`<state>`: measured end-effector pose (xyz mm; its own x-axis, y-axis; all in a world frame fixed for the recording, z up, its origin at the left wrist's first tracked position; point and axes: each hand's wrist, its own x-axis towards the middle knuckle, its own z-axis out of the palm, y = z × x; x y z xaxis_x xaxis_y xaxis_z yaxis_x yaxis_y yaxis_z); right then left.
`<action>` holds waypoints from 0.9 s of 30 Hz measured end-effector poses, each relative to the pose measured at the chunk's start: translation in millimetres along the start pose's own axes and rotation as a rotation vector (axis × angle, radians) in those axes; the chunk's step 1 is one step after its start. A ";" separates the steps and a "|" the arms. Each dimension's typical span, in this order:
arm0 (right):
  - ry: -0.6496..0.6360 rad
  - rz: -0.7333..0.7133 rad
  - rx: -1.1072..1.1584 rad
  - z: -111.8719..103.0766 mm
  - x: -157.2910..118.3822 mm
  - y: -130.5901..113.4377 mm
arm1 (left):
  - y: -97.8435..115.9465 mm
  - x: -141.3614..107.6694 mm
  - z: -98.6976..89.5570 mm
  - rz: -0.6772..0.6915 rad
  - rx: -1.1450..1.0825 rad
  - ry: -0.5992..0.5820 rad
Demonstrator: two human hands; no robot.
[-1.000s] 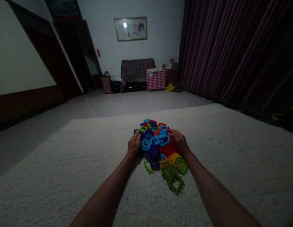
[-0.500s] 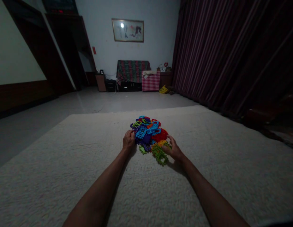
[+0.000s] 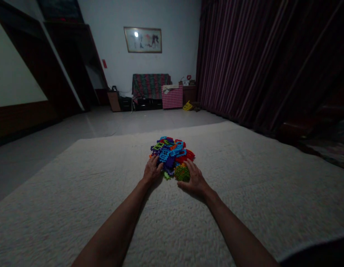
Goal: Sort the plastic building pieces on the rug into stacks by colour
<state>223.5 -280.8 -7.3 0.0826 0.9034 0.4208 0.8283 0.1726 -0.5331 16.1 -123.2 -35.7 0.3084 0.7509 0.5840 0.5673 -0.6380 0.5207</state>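
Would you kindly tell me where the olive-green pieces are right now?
In the head view, the olive-green pieces lie at the near right edge of the colourful pile, beside the right hand's curved fingers.

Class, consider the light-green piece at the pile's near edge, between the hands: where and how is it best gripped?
Probably pinch the light-green piece by its near end, coming from the near side. That end juts from the pile onto the pale cover, leaving it exposed, while the pile crowds its far end. Its edges look notched, which should help.
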 end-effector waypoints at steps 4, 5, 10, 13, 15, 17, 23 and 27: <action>0.108 -0.010 0.086 7.7 8.3 7.2 | -4.0 -0.4 2.7 0.021 0.008 0.008; 0.132 0.000 0.096 9.3 9.8 8.2 | -4.3 -0.7 2.4 0.025 0.007 0.008; 0.086 0.045 0.090 12.7 11.4 8.1 | -3.3 -3.9 -0.8 0.021 -0.014 0.014; 0.063 0.059 0.076 12.9 9.4 6.9 | -1.7 -5.3 -0.7 0.018 -0.034 0.017; 0.070 0.052 0.073 13.2 8.6 7.2 | -0.7 -5.7 0.4 0.016 -0.038 0.011; 0.088 0.036 0.073 14.1 8.7 8.6 | 0.1 -5.7 1.4 0.009 -0.028 -0.003; 0.114 0.011 0.062 16.5 10.4 12.4 | 2.8 -3.9 1.7 0.008 0.024 -0.040; 0.106 0.033 0.057 17.1 10.3 11.7 | 5.2 -1.3 1.3 -0.006 0.040 -0.072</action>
<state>224.6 -262.7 -21.8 0.1704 0.8627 0.4760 0.7913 0.1681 -0.5879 19.7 -127.3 -34.6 0.3582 0.7662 0.5335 0.5991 -0.6269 0.4980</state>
